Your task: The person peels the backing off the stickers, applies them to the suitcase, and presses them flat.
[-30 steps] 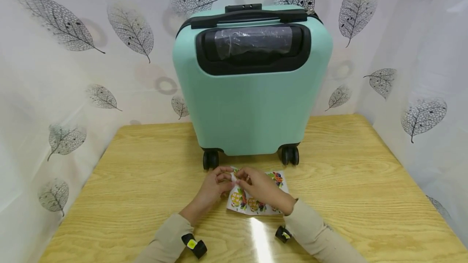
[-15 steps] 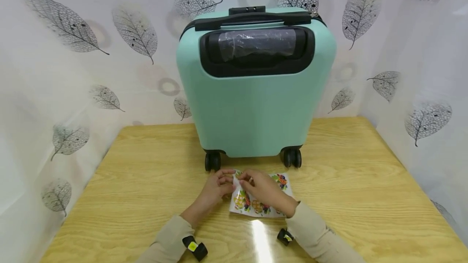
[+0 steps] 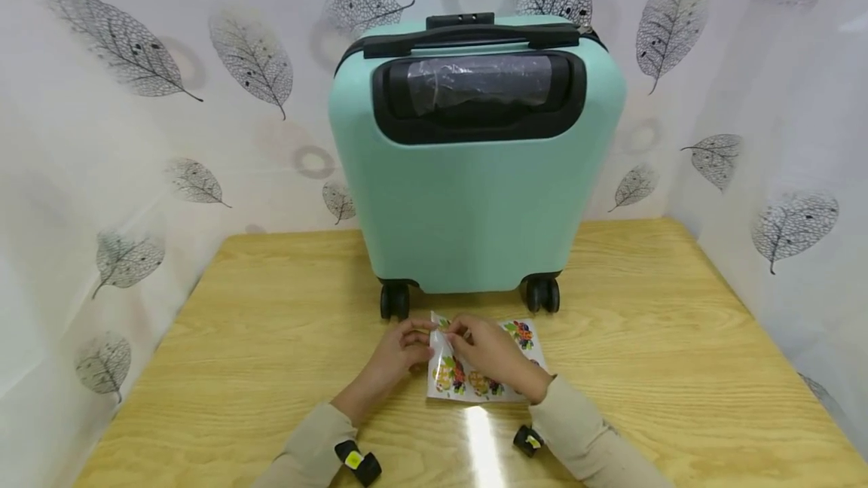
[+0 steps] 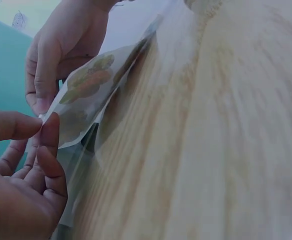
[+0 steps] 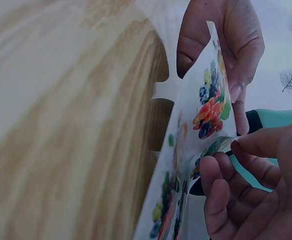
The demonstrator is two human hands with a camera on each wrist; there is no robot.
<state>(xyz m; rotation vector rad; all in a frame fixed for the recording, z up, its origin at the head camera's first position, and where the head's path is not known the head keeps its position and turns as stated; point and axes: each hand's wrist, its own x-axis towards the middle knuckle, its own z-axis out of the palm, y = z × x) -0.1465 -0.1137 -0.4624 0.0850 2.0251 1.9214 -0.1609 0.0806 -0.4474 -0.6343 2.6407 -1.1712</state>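
A sheet of fruit stickers (image 3: pixel 468 384) is tilted up off the wooden table, in front of the suitcase. My left hand (image 3: pixel 398 351) pinches its left edge between thumb and forefinger. Close beside it, my right hand (image 3: pixel 490 354) pinches near the upper edge. In the right wrist view, a fruit sticker (image 5: pixel 217 146) curves away from the sheet at my right fingertips; how much is loose is hard to tell. The left wrist view shows the sheet's pale back (image 4: pixel 88 90) between both hands, with the fruit print showing through.
A mint-green suitcase (image 3: pixel 475 209) stands upright behind the hands, its black wheels (image 3: pixel 395 300) on the wooden table (image 3: pixel 271 337). Leaf-patterned cloth (image 3: pixel 264 164) hangs at the back and sides. Black straps circle both sleeves.
The sheet's upper left corner has risen and shows more beside my left fingers. My hands have shifted only slightly. The head view has moved a little.
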